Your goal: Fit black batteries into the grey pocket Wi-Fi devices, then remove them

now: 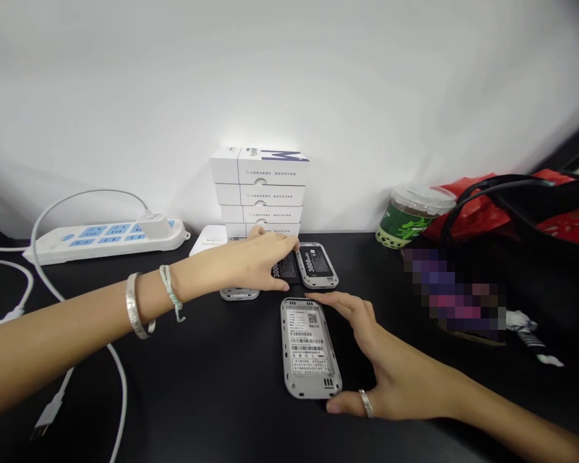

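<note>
a black desk [197,392] is backed by a white wall [289,83]. a power strip [106,239] with a white cable [41,257] plugged in is placed at the left, a stack of white boxes [259,186] against the wall, and a plastic cup [410,215] and a red bag [468,212] at the right. the left hand [241,260] is laid over a black battery [285,267] and a grey device [238,294], fingers lightly curled; whether either is gripped cannot be told. a loaded device [317,265] is lying just beside its fingertips. the right hand [381,366] is held spread wide around a labelled device [311,347], which is lying flat on the desk, its top edge reached by the fingers [318,297] and its lower corner by the thumb [335,406].
</note>
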### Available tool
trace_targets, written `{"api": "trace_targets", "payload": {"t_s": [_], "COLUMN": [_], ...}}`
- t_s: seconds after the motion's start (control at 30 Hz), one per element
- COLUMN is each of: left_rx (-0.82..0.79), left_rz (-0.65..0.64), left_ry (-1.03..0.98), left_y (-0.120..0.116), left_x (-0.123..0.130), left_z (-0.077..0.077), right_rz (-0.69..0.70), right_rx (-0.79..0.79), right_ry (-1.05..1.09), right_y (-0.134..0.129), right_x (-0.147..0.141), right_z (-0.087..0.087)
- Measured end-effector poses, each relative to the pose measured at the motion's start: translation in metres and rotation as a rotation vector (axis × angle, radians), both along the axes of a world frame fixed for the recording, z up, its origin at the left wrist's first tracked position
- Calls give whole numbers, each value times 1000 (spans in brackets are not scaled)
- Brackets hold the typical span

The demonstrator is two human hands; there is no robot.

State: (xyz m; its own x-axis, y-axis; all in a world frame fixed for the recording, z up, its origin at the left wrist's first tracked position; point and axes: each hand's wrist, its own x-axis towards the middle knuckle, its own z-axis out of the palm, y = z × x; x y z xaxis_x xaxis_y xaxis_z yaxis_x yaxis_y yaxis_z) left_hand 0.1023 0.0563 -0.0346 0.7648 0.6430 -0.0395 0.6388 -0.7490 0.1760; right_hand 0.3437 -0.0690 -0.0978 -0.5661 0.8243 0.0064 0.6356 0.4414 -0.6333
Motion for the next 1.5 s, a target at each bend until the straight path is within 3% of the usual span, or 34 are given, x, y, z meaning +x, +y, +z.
{"api": "trace_targets", "payload": {"t_s": [0.17,0.3,0.43,0.53,0.7,0.87,1.03,1.17,1.33,1.5], "left_rx": [5,-65,-107,-93,-145,-59,17,28,111,-49], "left_rz": [46,87,23,-1,43,-87,-138,-81,141,208], "left_ry": [-92,-200,-243,-237,-185,-166,-188,-342,-295,-261], "left_y": [-9,-40,-63,-67,-71,-88,-101,-92,-47,-13], "left_x": [2,2,4,7,7,3,-3,-28,-80,-102], "left_z": [1,-6,-20,-24,-17,-23,-33,-12,17,9], "right_rz": [-16,-57,-74,-62,-64,-36,-18,-92,-311,-315], "right_rx": [-23,-1,48,69,102,114,8,2,-30,-88], "right_ry": [25,104,185,182,172,100,48,176,181,203], "right_y": [-2,-2,-2,-3,-4,-2,-6,0,48,101], "right_x": [-1,-2,-4,-6,-5,-5,-16,-3,50,77], "right_z": [-1,-5,-9,-10,-11,-8,1,15,36,29]}}
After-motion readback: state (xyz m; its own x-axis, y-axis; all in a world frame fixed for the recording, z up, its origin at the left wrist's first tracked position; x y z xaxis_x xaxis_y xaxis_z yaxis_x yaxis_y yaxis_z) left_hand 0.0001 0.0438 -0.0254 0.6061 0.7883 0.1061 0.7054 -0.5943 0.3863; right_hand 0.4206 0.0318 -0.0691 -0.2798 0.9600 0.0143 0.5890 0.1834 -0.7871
